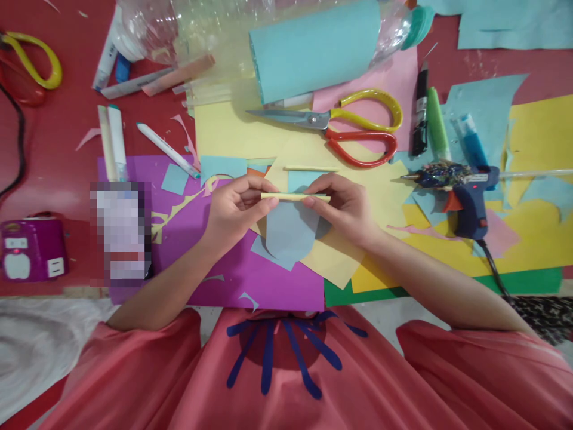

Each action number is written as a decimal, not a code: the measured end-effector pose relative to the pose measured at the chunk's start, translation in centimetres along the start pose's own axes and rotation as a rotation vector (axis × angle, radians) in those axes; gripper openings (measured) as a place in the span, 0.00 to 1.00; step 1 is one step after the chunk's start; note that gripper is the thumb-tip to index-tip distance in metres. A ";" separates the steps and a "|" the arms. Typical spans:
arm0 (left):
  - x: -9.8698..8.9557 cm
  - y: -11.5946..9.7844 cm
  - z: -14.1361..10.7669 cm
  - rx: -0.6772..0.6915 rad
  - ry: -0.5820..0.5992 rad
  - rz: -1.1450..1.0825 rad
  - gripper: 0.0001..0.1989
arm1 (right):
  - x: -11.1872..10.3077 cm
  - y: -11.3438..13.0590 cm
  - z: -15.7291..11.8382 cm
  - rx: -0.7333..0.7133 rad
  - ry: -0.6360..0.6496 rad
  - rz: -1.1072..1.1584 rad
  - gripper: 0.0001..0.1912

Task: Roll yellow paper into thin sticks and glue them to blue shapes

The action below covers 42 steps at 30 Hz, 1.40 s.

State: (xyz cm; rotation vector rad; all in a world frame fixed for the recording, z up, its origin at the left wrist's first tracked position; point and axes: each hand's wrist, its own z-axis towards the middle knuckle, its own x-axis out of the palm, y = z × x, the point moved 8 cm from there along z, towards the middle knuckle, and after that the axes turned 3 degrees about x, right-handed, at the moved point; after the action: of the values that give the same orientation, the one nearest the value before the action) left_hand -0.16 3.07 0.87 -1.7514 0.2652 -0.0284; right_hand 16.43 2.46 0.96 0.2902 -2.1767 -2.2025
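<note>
Between my two hands a thin strip of rolled or folded yellow paper (293, 197) is held level. My left hand (239, 206) pinches its left part with thumb and fingers. The thumb and fingers of my right hand (342, 206) close on its right part. Just beyond it lies a second slim yellow paper strip (311, 169). Below the held strip, pieces of blue paper (290, 230) rest on pale yellow sheets. Farther off are scissors (320, 121) with one yellow and one red handle, their blades pointing left.
A glue gun (470, 191) with a cord lies at the right. Across the back is a plastic bottle wrapped in blue paper (317, 51). Markers (168, 149), a blurred-out phone (120, 233) and a purple power adapter (33, 251) are on the left. Purple paper (268, 286) covers the front.
</note>
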 end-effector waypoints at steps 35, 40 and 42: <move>0.6 -0.3 -0.3 0.057 0.089 -0.054 0.20 | 0.3 0.2 -0.4 -0.095 0.053 -0.051 0.11; 1.0 0.0 -0.4 0.015 0.146 -0.003 0.22 | 0.5 0.4 -0.5 -0.111 0.073 -0.068 0.12; 1.2 0.0 -0.4 0.015 0.163 0.011 0.18 | 0.6 0.6 -0.5 -0.132 0.075 -0.069 0.13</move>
State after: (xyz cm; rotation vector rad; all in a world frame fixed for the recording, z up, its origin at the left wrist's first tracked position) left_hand 0.91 2.45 0.82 -1.7354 0.3924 -0.1648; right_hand 15.89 1.90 1.52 0.4410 -2.0021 -2.3184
